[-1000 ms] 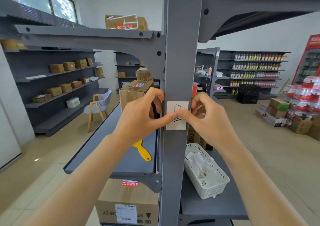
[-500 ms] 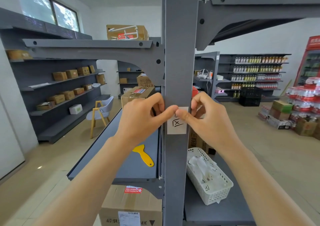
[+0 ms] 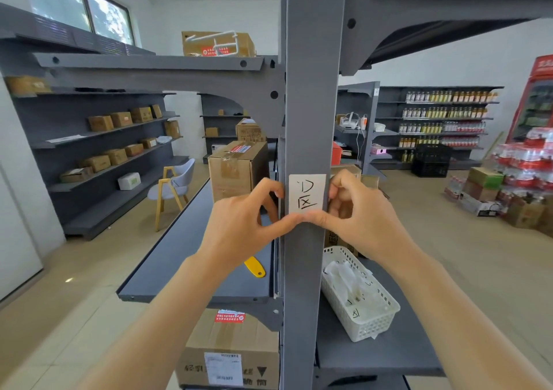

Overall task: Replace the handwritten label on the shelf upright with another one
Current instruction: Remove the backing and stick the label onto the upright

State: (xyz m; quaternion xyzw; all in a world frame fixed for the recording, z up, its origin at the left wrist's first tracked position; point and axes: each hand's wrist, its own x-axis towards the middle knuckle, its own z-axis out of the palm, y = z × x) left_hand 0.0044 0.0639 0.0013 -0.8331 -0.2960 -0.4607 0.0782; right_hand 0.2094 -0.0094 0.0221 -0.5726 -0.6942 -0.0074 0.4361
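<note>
A white handwritten label (image 3: 306, 193) with black marks sits flat on the front of the grey shelf upright (image 3: 311, 90), at chest height. My left hand (image 3: 239, 225) comes in from the left and my right hand (image 3: 362, 222) from the right. Both thumbs meet on the label's bottom edge and press it against the metal. The other fingers curl around the two sides of the upright beside the label. The label's lower edge is hidden under the thumbs.
A white plastic basket (image 3: 371, 326) with more paper labels stands on the right shelf below my right hand. A yellow scraper (image 3: 255, 267) lies on the left shelf, behind a cardboard box (image 3: 236, 168). Another box (image 3: 227, 350) sits on the shelf underneath.
My thumbs slid from the label's middle up to its top, then down to its bottom edge. The writing is now uncovered. The label stays on the upright.
</note>
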